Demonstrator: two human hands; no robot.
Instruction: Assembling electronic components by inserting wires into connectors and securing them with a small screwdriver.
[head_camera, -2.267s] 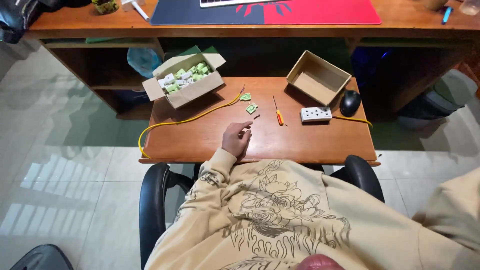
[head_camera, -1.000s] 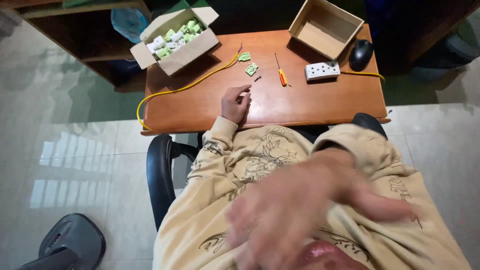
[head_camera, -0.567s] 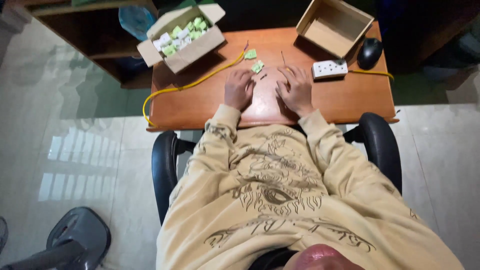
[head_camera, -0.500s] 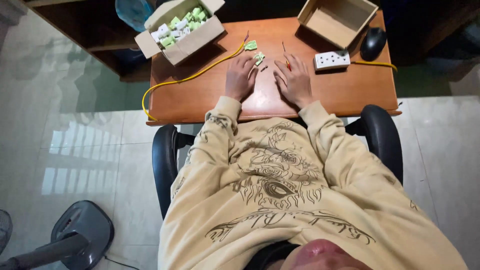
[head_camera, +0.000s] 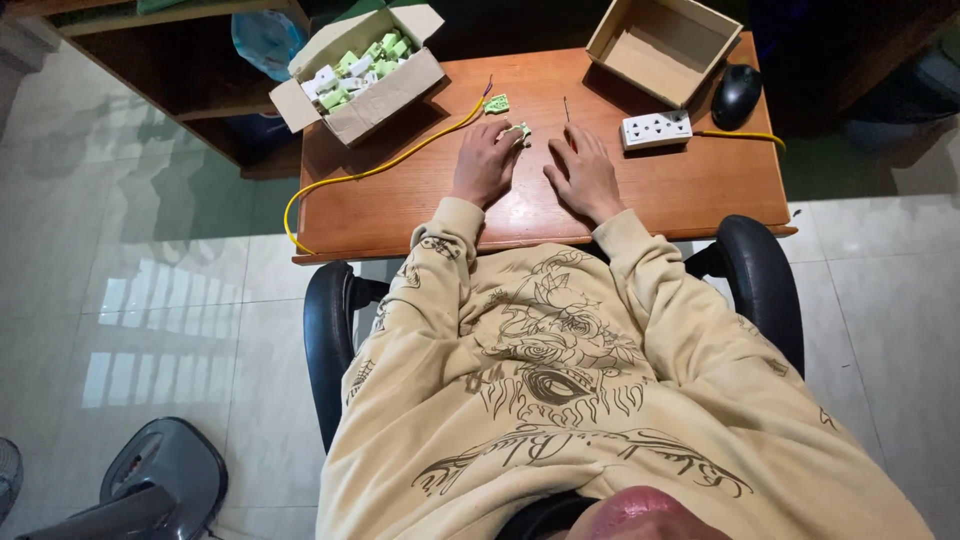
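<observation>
Both hands lay flat on the counter (head_camera: 400, 210): left hand (head_camera: 485, 165) touching a green part (head_camera: 519, 130) (grip slack, empty); right hand (head_camera: 585, 178) spread, holding nothing.

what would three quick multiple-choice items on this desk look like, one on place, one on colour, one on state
1. Where is the mouse?
A. right of the empty box
B. inside the full box
C. on the floor

2. What colour is the cable?
A. red
B. yellow
C. black

3. How do the hands lie?
A. both raised off the desk
B. both flat on the desk
C. one in a box

1 A: it sits beside that box's right side.
2 B: it runs yellow across the desk.
3 B: left hand and right hand rest palm down.
</observation>
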